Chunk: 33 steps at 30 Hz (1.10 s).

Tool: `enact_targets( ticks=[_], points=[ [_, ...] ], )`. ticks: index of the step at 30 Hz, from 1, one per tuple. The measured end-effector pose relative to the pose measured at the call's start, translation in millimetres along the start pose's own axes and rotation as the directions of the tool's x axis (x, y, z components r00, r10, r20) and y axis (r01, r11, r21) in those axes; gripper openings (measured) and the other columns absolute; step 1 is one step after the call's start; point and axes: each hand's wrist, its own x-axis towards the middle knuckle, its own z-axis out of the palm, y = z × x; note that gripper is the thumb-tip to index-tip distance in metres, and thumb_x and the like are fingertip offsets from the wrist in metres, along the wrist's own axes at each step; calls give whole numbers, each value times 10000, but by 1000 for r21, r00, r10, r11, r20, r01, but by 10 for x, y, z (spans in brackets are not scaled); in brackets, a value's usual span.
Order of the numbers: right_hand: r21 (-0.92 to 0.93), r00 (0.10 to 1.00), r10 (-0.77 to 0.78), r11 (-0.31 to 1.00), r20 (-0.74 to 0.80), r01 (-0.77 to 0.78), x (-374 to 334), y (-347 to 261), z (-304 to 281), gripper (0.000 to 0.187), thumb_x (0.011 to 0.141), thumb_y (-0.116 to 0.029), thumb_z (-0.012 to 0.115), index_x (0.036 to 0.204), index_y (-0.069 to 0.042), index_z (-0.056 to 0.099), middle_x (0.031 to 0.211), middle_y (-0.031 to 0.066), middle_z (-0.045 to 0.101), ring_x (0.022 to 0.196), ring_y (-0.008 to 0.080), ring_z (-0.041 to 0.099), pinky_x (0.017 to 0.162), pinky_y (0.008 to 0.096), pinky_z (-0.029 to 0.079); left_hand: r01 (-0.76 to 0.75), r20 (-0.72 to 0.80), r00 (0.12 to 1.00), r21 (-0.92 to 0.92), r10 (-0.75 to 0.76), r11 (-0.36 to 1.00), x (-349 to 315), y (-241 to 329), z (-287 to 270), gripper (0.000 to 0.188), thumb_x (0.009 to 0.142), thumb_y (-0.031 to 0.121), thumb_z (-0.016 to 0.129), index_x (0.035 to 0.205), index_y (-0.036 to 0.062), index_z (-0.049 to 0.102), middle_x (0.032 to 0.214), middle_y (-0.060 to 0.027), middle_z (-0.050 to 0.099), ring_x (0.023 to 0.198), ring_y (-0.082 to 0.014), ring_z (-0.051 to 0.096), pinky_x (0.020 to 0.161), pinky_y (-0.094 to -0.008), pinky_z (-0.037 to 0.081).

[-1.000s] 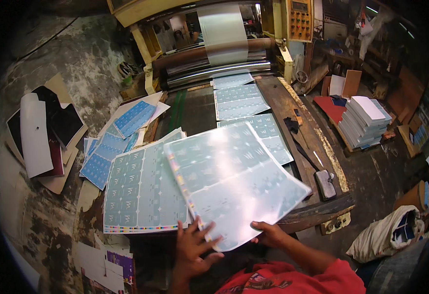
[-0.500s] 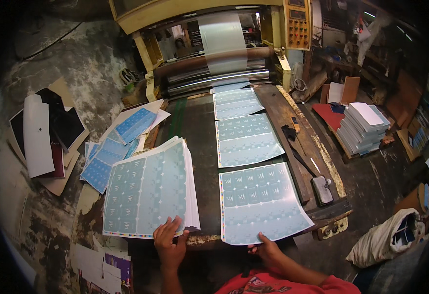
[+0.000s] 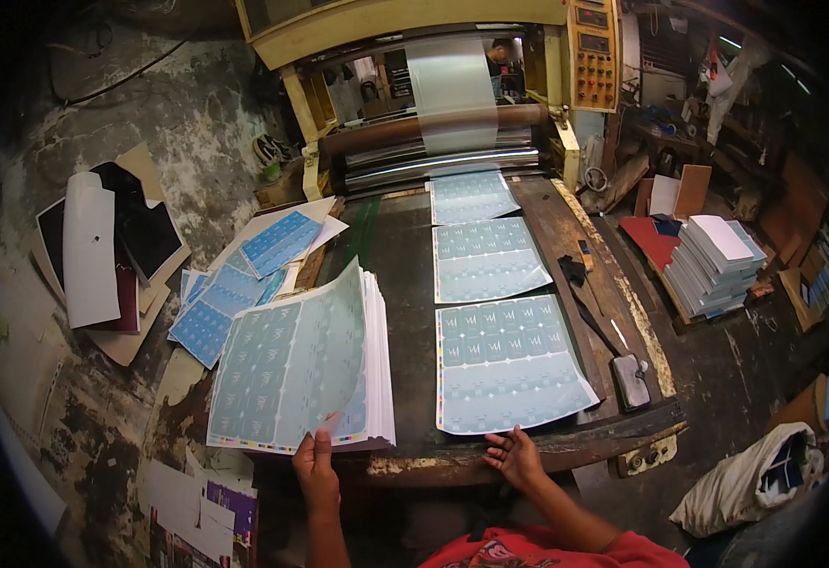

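Left hand [image 3: 316, 469]: at the near edge of the stack's top sheet [image 3: 282, 374]; grip cannot be told.
Right hand [image 3: 515, 457]: fingers loosely spread, just beside the nearest loose sheet [image 3: 509, 364]; contact unclear.
Top sheet: right side curled up above the white-edged stack [image 3: 379, 379].
Stack position: left on the dark surface [image 3: 400, 265].
Sheet line: loose printed sheets, from silver roller [image 3: 386, 174] toward the person.

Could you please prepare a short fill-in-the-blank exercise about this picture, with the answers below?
1. The left hand is at the stack, which lies to the ____ of the row of sheets.
2. The right hand belongs to the person in a ____ shirt.
3. The control panel is to the ____ of the brown roller.

Missing words: left; red; right.
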Motion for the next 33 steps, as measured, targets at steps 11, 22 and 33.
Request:
enact_targets(
  ticks=[11,22,33],
  points=[
    [-116,929,-45,989,366,93,-733,-305,379,603,916,-337,623,1376,-29,384,1193,141,585,966,220,606,860,397,505,-639,820,542,260,184,724,-390,331,372,242,781,323,794,981,191,757,1091,5,722,1271,-282,545,1126,-595,203],
    [-279,992,109,952,-60,-121,-986,321,-437,356,965,-244,551,1156,51,500,865,180,636,755,270,633,665,341,490,-605,416,789,654,452,455,-79,188,222,515,871,369,697,1243,26,604,1323,-147,595,1336,-389,446,1120,-552,276],
    [-130,994,111,985,-15,-112,-1070,332,-360,498,1029,-404,389,1237,42,467,908,236,653,745,260,623,769,410,514,-548,342,826,675,448,494,-3,-141,66,344,832,252,739,1120,69,695,1185,-94,686,1192,-323,586,1035,-457,369]
  ],
)
